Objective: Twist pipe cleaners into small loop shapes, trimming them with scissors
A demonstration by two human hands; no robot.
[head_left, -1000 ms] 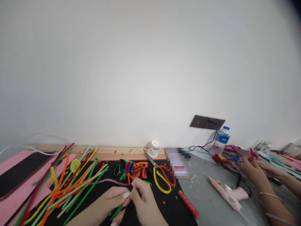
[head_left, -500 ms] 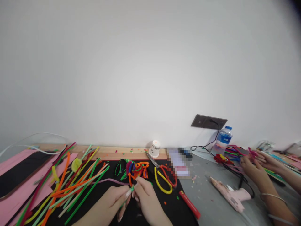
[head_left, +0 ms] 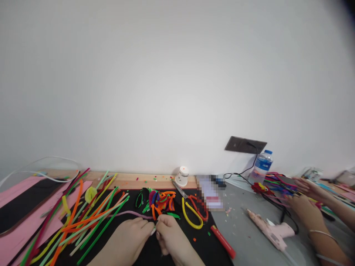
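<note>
My left hand [head_left: 129, 238] and my right hand [head_left: 170, 234] meet at the lower middle, over the black mat [head_left: 205, 247]. The fingers of both are closed together; what is between them is too small and hidden to name. Just beyond them lies a bundle of bent orange, purple and green pipe cleaners [head_left: 163, 200]. A thin purple pipe cleaner [head_left: 130, 212] runs from my left hand's far side toward the loose pile. Scissors with yellow and red handles [head_left: 191, 214] rest to the right of the bundle.
Many straight pipe cleaners [head_left: 94, 218] spread at left, by pink sheets [head_left: 16, 244]. A white cup [head_left: 182, 176] stands near the wall. To the right are a red tube [head_left: 223, 242], a phone [head_left: 210, 192], a pink glue gun [head_left: 273, 231], a bottle [head_left: 260, 166] and another person's hands [head_left: 307, 207].
My fingers have turned and drawn in; the green piece seen at my fingertips is now hidden. The other person's hands have lowered toward the table, and the pink piece is no longer held up.
</note>
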